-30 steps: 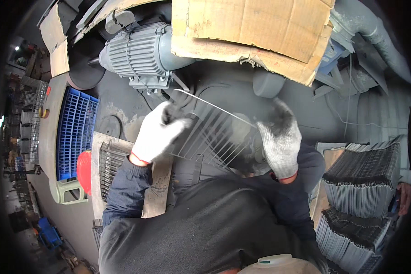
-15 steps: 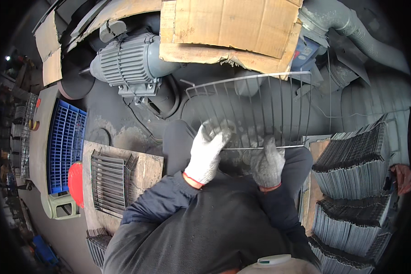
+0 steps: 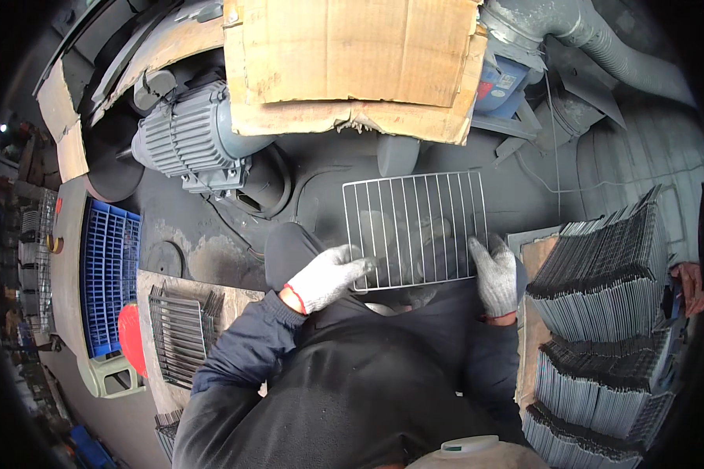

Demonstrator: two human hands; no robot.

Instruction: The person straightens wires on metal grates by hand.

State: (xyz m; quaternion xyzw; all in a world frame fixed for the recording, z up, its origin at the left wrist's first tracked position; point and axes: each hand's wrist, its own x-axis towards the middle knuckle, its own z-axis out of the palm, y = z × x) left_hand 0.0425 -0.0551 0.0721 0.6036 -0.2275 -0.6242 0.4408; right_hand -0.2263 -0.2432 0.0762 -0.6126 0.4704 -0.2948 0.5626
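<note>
A wire rack (image 3: 415,228) with a rectangular frame and parallel bars is held up in front of my lap, its flat face toward me. My left hand (image 3: 330,275), in a pale knitted glove, grips the rack's lower left corner between thumb and fingers. On the opposite side my right hand (image 3: 494,273), in a greyer glove, holds the right edge, with its thumb up along the frame. Both sleeves are dark.
Stacks of wire racks (image 3: 598,305) stand at the right. More racks (image 3: 181,336) lie on a board at the left, near a red round thing (image 3: 131,340) and a blue plastic crate (image 3: 111,273). Ahead are a grey motor (image 3: 188,137), cardboard (image 3: 352,55) and a duct (image 3: 633,66).
The rack has come lower and been turned to face me squarely. My hands have moved apart, from its near edge to its two sides. The view has shifted slightly.
</note>
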